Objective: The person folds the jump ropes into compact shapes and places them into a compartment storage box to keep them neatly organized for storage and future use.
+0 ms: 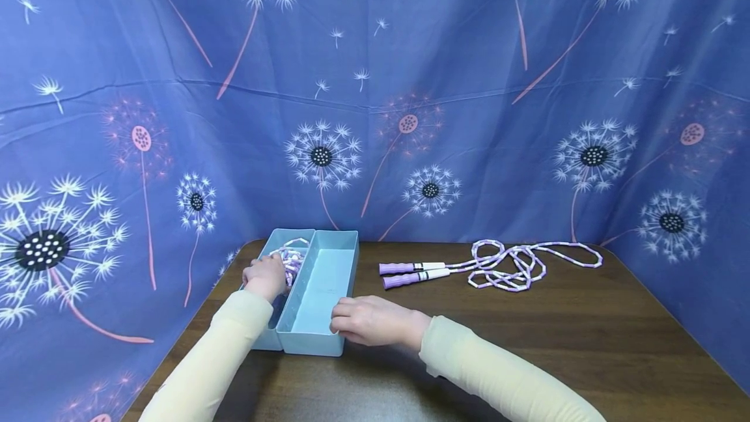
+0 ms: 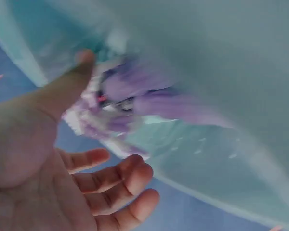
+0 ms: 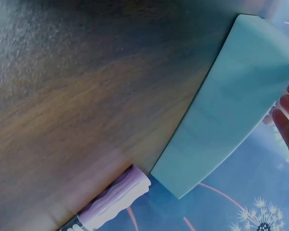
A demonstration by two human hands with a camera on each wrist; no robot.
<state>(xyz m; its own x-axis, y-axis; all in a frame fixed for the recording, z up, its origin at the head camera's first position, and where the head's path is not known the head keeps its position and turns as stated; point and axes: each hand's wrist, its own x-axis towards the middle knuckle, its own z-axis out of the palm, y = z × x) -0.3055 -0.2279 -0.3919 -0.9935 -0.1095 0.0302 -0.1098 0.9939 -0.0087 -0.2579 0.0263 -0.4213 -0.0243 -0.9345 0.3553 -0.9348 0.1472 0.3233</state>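
A light teal two-compartment box (image 1: 346, 259) stands on the dark wooden table (image 1: 556, 344) at the front left. My left hand (image 1: 274, 277) is down in its left compartment, where a bundled purple-and-white beaded jump rope (image 1: 293, 256) lies. In the left wrist view the thumb touches that rope (image 2: 149, 96) while the fingers (image 2: 130, 180) hang loose, apart from it. My right hand (image 1: 341, 318) rests with straight fingers against the outside of the box's right wall near the front corner. The right compartment holds nothing. A second jump rope (image 1: 515, 266) lies loose on the table, its purple handles (image 1: 404, 273) pointing at the box.
Blue dandelion-print cloth (image 1: 469, 116) hangs behind and at both sides of the table. In the right wrist view one purple handle (image 3: 118, 195) lies just past the box's outer wall (image 3: 231, 106). Bare wood runs along the front and right of the table.
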